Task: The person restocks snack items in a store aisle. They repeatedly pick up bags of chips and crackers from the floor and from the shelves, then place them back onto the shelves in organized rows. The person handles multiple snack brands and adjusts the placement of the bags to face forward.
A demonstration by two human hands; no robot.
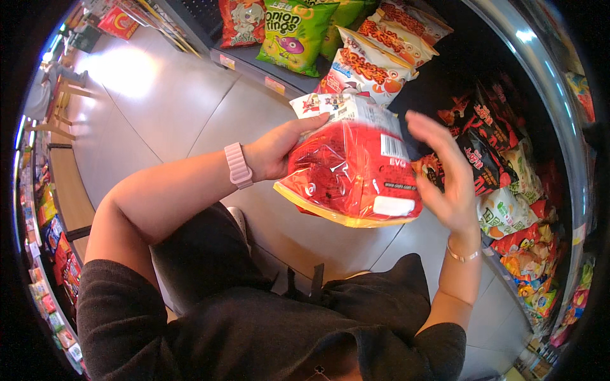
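My left hand (281, 145) grips the left side of a red and white snack bag (352, 166), its thumb on the upper part and its fingers hidden behind. The shiny bag shows its printed side with a barcode, and its yellow-edged end points toward me. On the bag's right, my right hand (445, 176) is slightly blurred, fingers apart and curved; whether its thumb touches the bag I cannot tell. Just beyond the bag stand white snack bags with orange print (369, 66) and a green onion rings bag (295, 35) on a low shelf.
A dark shelf edge (248, 71) with price tags runs behind the bag. Black snack bags (483, 157), a white and green bag (505, 214) and several colourful packs lie on the right shelf. More shelving with packets stands at far left, near a wooden stool (59, 105).
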